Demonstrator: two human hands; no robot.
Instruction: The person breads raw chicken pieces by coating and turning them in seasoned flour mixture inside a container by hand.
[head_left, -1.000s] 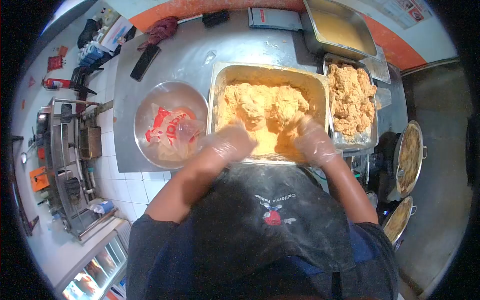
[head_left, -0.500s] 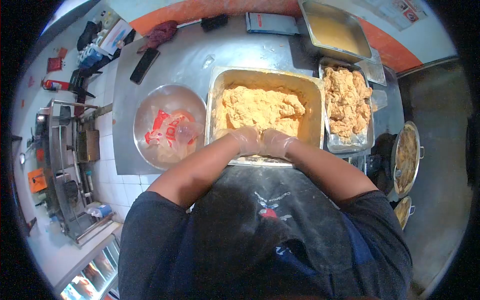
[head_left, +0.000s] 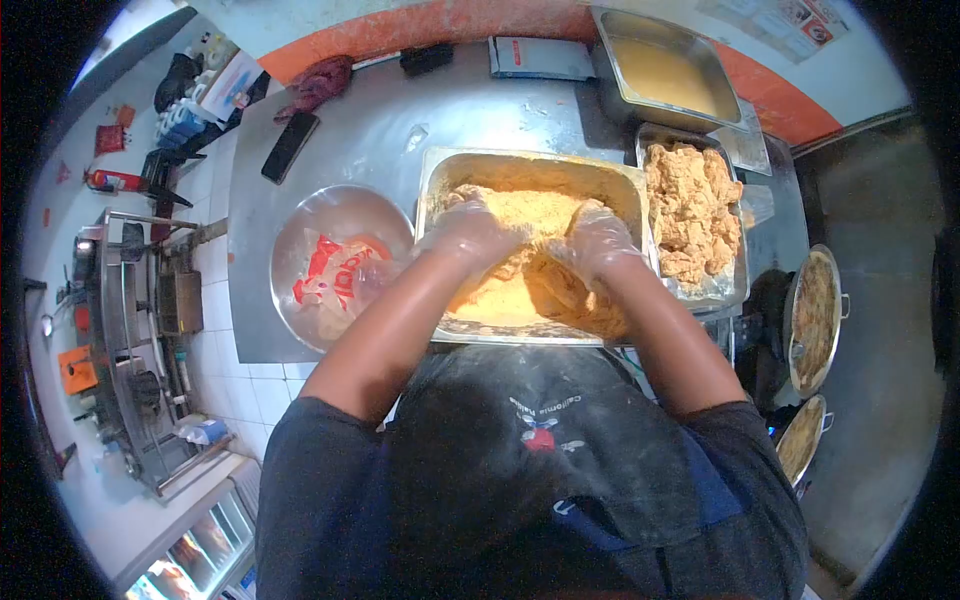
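Note:
A deep metal pan [head_left: 432, 185] in the middle of the table holds yellowish flour breading [head_left: 500, 305] and floury breaded chicken [head_left: 535, 210]. Both my hands are inside it, in clear plastic gloves. My left hand [head_left: 472, 232] is cupped round the left side of the floury heap, its fingers curled and partly sunk in. Round the right side curls my right hand [head_left: 600, 240], its fingertips toward the pan's far right. The chicken between them is thickly coated, so single pieces are hard to make out.
Right of the pan, a metal tray [head_left: 715, 297] holds coated chicken pieces [head_left: 690, 205]. Behind it stands a deep container [head_left: 650, 95] of yellowish liquid. A steel bowl [head_left: 295, 215] with a red-printed plastic bag [head_left: 335, 275] sits left. A phone [head_left: 290, 147] lies behind it; large pots [head_left: 815, 320] stand lower right.
My hands have moved from the pan's near edge farther in and apart, to either side of the heap. The chicken and breading have shifted, baring loose flour near me.

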